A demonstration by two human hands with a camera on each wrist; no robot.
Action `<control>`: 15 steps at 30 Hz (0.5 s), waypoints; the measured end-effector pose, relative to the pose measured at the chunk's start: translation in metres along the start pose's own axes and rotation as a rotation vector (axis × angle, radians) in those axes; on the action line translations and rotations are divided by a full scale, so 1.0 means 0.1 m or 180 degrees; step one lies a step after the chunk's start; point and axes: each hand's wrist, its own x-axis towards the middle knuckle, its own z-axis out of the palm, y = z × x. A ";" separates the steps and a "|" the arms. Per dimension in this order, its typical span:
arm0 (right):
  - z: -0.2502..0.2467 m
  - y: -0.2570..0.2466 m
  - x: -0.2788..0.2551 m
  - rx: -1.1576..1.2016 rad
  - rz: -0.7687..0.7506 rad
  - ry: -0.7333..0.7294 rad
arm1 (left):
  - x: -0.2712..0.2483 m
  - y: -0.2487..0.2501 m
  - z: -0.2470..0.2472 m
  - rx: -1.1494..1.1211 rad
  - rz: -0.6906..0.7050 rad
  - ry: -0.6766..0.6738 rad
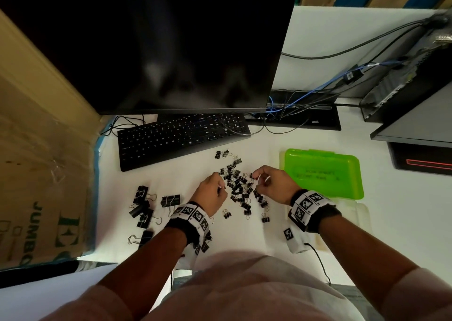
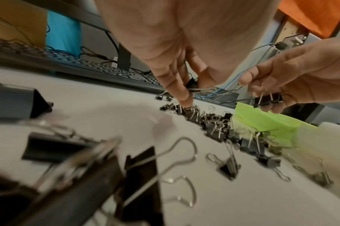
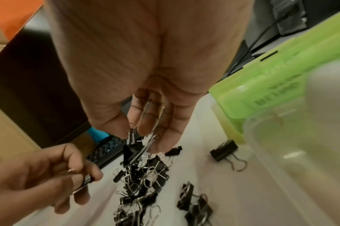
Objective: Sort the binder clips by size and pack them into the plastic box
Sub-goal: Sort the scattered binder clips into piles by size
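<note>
A heap of small black binder clips [image 1: 238, 186] lies mid-desk, between my hands. My left hand [image 1: 221, 186] pinches a small clip [image 2: 192, 84] by its wire handles, one fingertip [image 2: 186, 104] touching the heap. My right hand [image 1: 255, 177] pinches another small clip [image 2: 267, 99] just above the heap's right side; in the right wrist view it [image 3: 144, 134] holds the clip [image 3: 132, 136] between thumb and fingers. Several large clips [image 1: 144, 208] lie apart at the left. The plastic box stands open at the right: green lid [image 1: 322, 171], clear base [image 1: 359, 213].
A black keyboard [image 1: 181, 137] and a dark monitor [image 1: 151, 46] stand behind the heap. A cardboard box [image 1: 36, 149] borders the desk's left edge. Cables [image 1: 293, 108] and a computer case [image 1: 415, 76] fill the back right. A few stray small clips [image 1: 265, 219] lie nearer me.
</note>
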 end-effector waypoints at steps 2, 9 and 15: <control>0.00 -0.02 0.06 -0.0155 -0.0062 -0.0015 | 0.08 -0.01 -0.02 -0.0046 -0.0005 0.0052; -0.04 -0.05 0.39 -0.1291 -0.0071 0.0086 | 0.37 -0.02 -0.06 0.0087 0.0010 0.0262; 0.00 -0.33 0.72 -0.2015 -0.0379 -0.0435 | 0.62 0.17 0.01 0.0458 0.0122 0.0023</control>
